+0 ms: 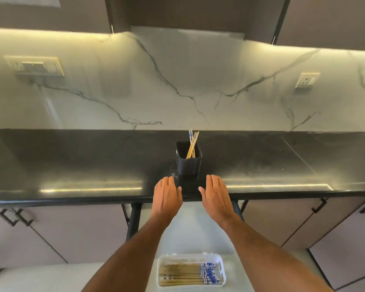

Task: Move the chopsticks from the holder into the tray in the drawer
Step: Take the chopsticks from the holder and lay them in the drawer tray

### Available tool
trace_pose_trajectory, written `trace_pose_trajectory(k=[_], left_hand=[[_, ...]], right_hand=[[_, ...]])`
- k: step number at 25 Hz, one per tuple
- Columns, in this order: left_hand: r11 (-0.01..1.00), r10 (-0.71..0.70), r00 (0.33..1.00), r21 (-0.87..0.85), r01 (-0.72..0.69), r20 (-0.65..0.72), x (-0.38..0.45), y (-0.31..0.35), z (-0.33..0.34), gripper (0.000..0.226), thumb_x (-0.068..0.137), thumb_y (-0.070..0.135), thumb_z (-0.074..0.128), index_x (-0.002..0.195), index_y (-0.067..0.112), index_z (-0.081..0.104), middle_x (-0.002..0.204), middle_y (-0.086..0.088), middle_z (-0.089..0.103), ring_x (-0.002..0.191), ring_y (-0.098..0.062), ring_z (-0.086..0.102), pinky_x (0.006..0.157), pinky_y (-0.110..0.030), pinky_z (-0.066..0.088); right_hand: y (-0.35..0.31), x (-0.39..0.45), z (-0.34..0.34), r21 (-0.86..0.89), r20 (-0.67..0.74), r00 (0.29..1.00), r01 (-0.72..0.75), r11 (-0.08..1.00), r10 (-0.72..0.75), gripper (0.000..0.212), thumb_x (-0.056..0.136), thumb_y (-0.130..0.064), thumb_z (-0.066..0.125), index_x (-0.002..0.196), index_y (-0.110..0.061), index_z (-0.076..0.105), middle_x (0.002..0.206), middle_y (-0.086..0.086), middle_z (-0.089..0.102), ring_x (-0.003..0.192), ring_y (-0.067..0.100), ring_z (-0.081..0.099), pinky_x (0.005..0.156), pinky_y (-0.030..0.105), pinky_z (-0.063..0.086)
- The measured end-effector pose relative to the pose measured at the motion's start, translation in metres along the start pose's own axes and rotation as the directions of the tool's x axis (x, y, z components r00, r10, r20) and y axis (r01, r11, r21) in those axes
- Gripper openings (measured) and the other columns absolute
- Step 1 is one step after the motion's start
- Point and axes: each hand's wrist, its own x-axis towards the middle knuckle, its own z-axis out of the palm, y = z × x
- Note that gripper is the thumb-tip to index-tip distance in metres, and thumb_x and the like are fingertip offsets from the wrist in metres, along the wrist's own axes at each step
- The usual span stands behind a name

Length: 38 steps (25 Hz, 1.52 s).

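Head view is showing both hands lying flat and empty, fingers straight, on the black bench (72, 165): left hand (167, 193) and right hand (216, 193) flanking the black holder (189, 165). A few chopsticks (192, 144) are leaning inside it; many more are lying in the white tray (191, 270) below.

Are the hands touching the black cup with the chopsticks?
Apart. The head view shows dark counter between the holder and both the left hand and right hand.
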Motion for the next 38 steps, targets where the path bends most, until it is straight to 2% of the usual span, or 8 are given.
trace_pose_trajectory(k=[4,9,14,18,22,26,34,38], left_hand=[[0.997,0.064,0.995,-0.027,-0.066,-0.071,0.063,0.028,-0.017,0.028,0.103,0.032,0.05,0.125,0.015,0.055,0.115,0.0,0.06,0.103,-0.013,0.057,0.096,-0.028,0.048],[0.996,0.062,0.996,-0.054,-0.066,-0.065,0.137,0.052,-0.006,0.019,0.1,0.024,0.053,0.116,0.014,0.057,0.109,-0.001,0.06,0.098,-0.014,0.056,0.089,-0.03,0.051],[0.994,0.001,1.0,-0.108,0.001,0.023,0.213,0.056,0.041,0.011,0.101,0.021,0.052,0.109,0.016,0.057,0.107,0.0,0.059,0.096,-0.013,0.055,0.087,-0.033,0.055],[0.993,-0.039,0.991,-0.103,0.053,0.131,0.256,0.049,0.085,0.012,0.101,0.019,0.055,0.109,0.012,0.06,0.107,-0.004,0.059,0.095,-0.016,0.059,0.085,-0.037,0.057],[0.993,-0.062,0.978,-0.089,0.081,0.199,0.278,0.042,0.116,0.017,0.102,0.019,0.056,0.113,0.008,0.06,0.108,-0.008,0.063,0.094,-0.019,0.064,0.085,-0.037,0.058],[0.979,-0.136,0.958,-0.113,0.169,0.254,0.289,0.035,0.139,0.014,0.098,0.018,0.057,0.108,0.008,0.057,0.098,-0.006,0.067,0.081,-0.017,0.067,0.076,-0.036,0.06],[0.924,-0.232,0.917,-0.221,0.312,0.326,0.297,0.029,0.15,0.011,0.1,0.02,0.051,0.104,0.012,0.057,0.092,-0.003,0.069,0.077,-0.017,0.068,0.068,-0.035,0.06],[0.892,-0.26,0.908,-0.279,0.356,0.328,0.297,0.028,0.147,0.01,0.1,0.014,0.052,0.099,0.01,0.06,0.089,-0.002,0.067,0.072,-0.012,0.063,0.061,-0.028,0.052]], right_hand=[[0.002,0.065,-0.033,0.028,-0.054,0.996,0.072,0.997,-0.071,0.036,0.102,-0.037,0.051,0.124,-0.01,0.056,0.114,0.006,0.062,0.101,0.016,0.058,0.085,0.028,0.055],[0.006,0.14,-0.033,0.107,-0.056,0.995,0.091,0.99,-0.086,0.028,0.101,-0.028,0.056,0.12,-0.008,0.057,0.112,0.009,0.062,0.099,0.019,0.058,0.084,0.031,0.055],[0.021,0.215,0.007,0.225,0.039,0.999,-0.004,0.974,-0.004,0.028,0.103,-0.026,0.053,0.124,-0.009,0.056,0.12,0.008,0.06,0.107,0.018,0.055,0.088,0.029,0.051],[0.034,0.261,0.052,0.338,0.156,0.983,-0.141,0.931,0.092,0.02,0.102,-0.019,0.055,0.119,-0.009,0.057,0.119,0.007,0.059,0.102,0.014,0.05,0.081,0.022,0.043],[0.041,0.297,0.09,0.502,0.283,0.924,-0.371,0.782,0.257,0.039,0.098,-0.018,0.062,0.134,-0.005,0.052,0.124,0.011,0.062,0.113,0.024,0.059,0.088,0.03,0.047],[0.042,0.323,0.116,0.643,0.394,0.846,-0.533,0.55,0.358,0.039,0.095,-0.011,0.065,0.132,-0.006,0.057,0.106,0.006,0.07,0.094,0.017,0.068,0.083,0.035,0.059],[0.03,0.329,0.129,0.72,0.282,0.894,-0.437,0.539,0.348,0.012,0.085,-0.003,0.075,0.095,-0.01,0.074,0.09,0.003,0.075,0.085,0.012,0.072,0.081,0.039,0.063],[0.032,0.326,0.123,0.754,0.276,0.892,-0.432,0.495,0.358,0.018,0.079,-0.007,0.083,0.095,-0.014,0.078,0.086,0.0,0.078,0.08,0.009,0.074,0.077,0.034,0.064]])
